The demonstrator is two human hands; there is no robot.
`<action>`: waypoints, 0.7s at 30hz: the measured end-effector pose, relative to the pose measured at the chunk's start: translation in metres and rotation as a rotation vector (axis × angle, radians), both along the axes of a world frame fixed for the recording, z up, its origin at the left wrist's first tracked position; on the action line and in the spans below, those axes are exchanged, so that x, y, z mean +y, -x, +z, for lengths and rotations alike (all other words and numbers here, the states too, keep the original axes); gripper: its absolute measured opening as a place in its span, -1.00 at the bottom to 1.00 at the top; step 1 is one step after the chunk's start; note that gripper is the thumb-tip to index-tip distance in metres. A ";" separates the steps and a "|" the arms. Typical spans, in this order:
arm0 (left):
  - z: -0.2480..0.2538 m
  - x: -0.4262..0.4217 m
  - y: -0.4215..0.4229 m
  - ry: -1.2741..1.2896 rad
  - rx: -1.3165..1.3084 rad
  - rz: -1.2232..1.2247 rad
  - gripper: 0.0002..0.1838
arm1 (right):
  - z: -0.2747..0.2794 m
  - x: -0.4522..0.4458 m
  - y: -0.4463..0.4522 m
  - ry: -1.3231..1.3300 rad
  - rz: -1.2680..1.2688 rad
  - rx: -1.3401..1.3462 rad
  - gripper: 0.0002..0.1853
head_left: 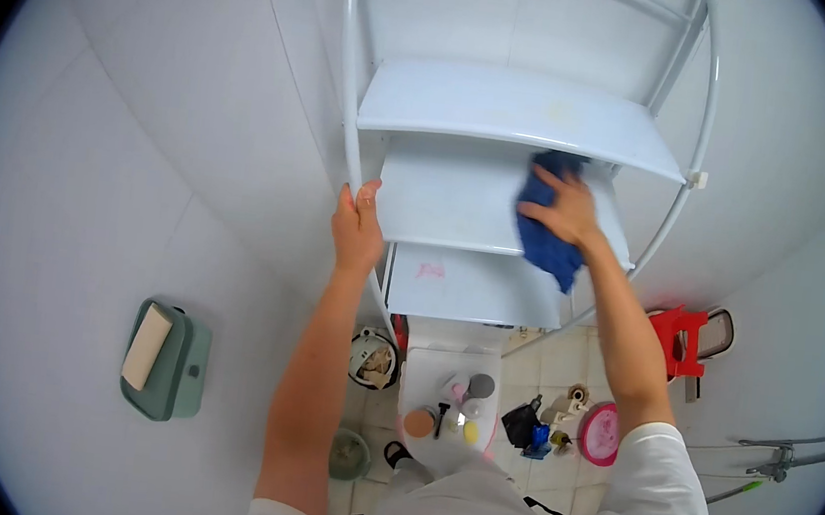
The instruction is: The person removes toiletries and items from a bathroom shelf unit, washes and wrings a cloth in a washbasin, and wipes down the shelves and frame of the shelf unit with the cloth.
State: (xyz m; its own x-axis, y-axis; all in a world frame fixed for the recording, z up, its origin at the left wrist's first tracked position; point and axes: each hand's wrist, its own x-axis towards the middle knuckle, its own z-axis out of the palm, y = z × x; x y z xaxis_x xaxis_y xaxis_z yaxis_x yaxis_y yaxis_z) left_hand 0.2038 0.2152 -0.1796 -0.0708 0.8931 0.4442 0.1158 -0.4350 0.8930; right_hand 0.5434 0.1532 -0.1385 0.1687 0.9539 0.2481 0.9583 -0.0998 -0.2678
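Observation:
A white metal shelf rack (pixel 469 103) with several tiers stands in front of me. My left hand (pixel 359 229) is wrapped around its left upright, beside the middle shelf. My right hand (pixel 566 211) presses a dark blue cloth (pixel 546 257) against the right part of the middle shelf (pixel 454 197). Its fingers are spread over the cloth, a little blurred. One end of the cloth hangs over the shelf's front edge, and its top reaches under the upper shelf. On the lower shelf (pixel 474 289) a pink mark shows at the left.
Bottles and jars stand on a white toilet lid (pixel 429 363) below the rack. A green box (pixel 182 364) is on the left wall. At the lower right are a red stool (pixel 678 338), a pink basin (pixel 601 433) and hoses. A waste bin (pixel 374 359) stands at left.

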 end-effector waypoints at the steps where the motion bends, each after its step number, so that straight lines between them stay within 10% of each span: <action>1: -0.004 0.004 0.002 -0.029 -0.020 0.000 -0.56 | -0.009 0.022 0.028 -0.031 0.081 -0.016 -0.11; 5: -0.008 0.006 -0.006 -0.069 -0.275 -0.091 -0.52 | 0.006 0.067 0.184 0.013 0.249 -0.017 -0.22; 9: 0.010 -0.008 0.005 0.034 0.067 0.004 -0.52 | -0.005 0.078 0.191 -0.020 0.384 0.047 -0.29; 12: 0.005 -0.009 -0.003 0.046 -0.116 -0.065 -0.52 | -0.021 0.061 0.116 -0.330 0.364 0.056 -0.42; 17: -0.001 -0.003 0.001 0.032 -0.090 -0.079 -0.54 | -0.014 -0.017 -0.075 -0.170 -0.067 0.084 -0.36; 21: -0.009 -0.002 0.007 0.005 0.074 -0.007 -0.55 | 0.000 -0.015 -0.058 0.014 -0.417 -0.125 -0.27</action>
